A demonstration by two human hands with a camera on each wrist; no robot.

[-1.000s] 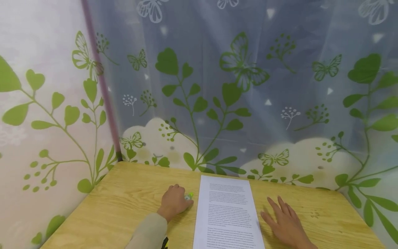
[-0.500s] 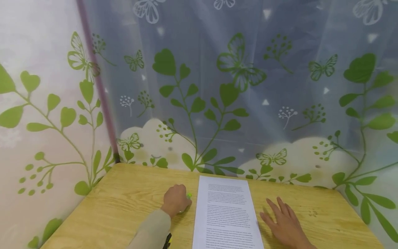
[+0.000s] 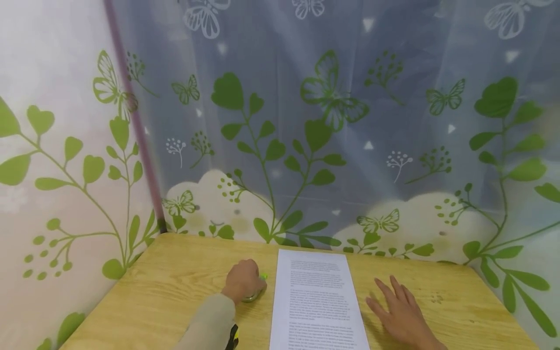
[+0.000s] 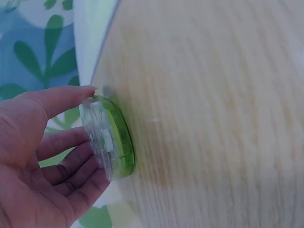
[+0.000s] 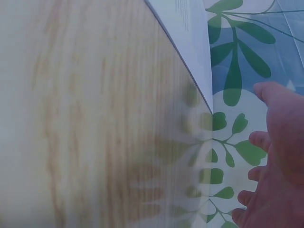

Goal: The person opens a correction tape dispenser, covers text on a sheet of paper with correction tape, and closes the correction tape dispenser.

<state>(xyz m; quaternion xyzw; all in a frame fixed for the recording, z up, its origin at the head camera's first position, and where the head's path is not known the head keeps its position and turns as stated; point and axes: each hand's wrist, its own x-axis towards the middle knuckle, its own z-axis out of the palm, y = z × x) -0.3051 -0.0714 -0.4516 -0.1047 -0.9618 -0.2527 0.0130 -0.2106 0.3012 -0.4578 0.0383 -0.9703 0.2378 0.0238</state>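
Observation:
My left hand (image 3: 243, 281) grips a rounded clear-and-green plastic correction tape (image 4: 118, 137) low over the table, left of the paper. In the left wrist view the thumb is on one end and the fingertips are along the other side; the green face is toward the wood. The head view shows only part of the correction tape (image 3: 253, 295), below and beside the fingers. To the right of the printed sheet (image 3: 315, 296), my right hand (image 3: 400, 311) has its fingers spread and holds nothing. Its fingertips are apart from the sheet in the head view.
The wooden table (image 3: 188, 272) meets a patterned curtain (image 3: 280, 146) at its back edge. A black and yellow item (image 3: 233, 336) shows beside the left sleeve (image 3: 210, 321), partly hidden by it. Another curtain (image 3: 57, 146) closes off the left side.
The left hand has turned slightly with the correction tape, and more of its case shows below the hand. The right hand stays in place. The head view has shifted a little.

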